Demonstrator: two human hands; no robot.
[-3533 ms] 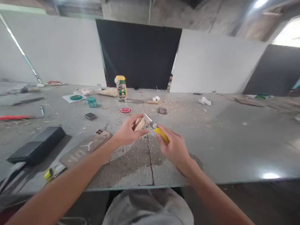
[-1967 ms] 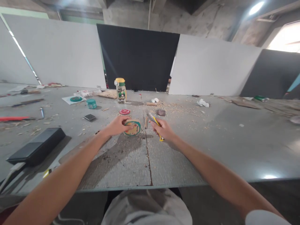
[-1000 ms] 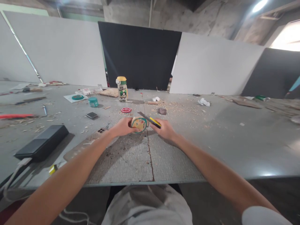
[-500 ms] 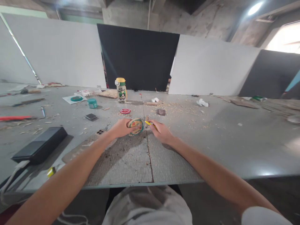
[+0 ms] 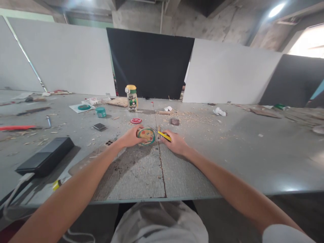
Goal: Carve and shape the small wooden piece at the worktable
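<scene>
My left hand [image 5: 132,136] grips a round flat disc [image 5: 149,134] by its left edge, the thumb over its face. The disc is pale tan with a green rim and red and orange spots; it is held just over the table. My right hand [image 5: 176,142] is closed around a yellow craft knife [image 5: 165,136]. Its thin blade points up and left, by the disc's right edge. Whether the blade touches the disc I cannot tell. A small brown wooden piece [image 5: 159,130] stands beside the knife. Beyond the disc lies a red round badge-like piece [image 5: 136,120].
A bottle with a yellow lid [image 5: 131,98] stands at the back, left of a teal jar's right side. The teal jar [image 5: 100,112], a dark block [image 5: 174,122] and a black power bank [image 5: 47,156] with a white cable lie around. Wood shavings [image 5: 194,116] are scattered.
My right hand has turned the craft knife, so more of its yellow handle and its blade show. The disc stays in my left hand, tipped slightly. The view has shifted a little.
</scene>
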